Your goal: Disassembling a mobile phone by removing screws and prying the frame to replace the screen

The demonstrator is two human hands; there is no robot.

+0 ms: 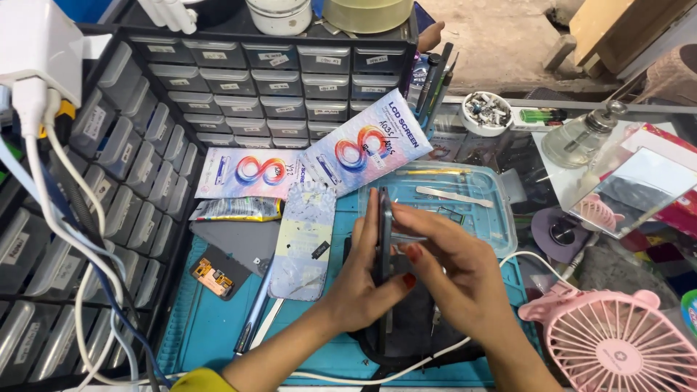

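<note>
Clamped edge-on and upright in a two-handed grip, dark smartphone (383, 232) between left hand (363, 279), fingers pressed flat along its near face, and right hand (465, 272), fingertips pinching its far face, above the blue mat (210, 327) on the counter.

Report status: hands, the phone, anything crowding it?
Left hand and right hand both grip phone, held on edge. Clear tray just behind; white cable runs under right wrist.
</note>
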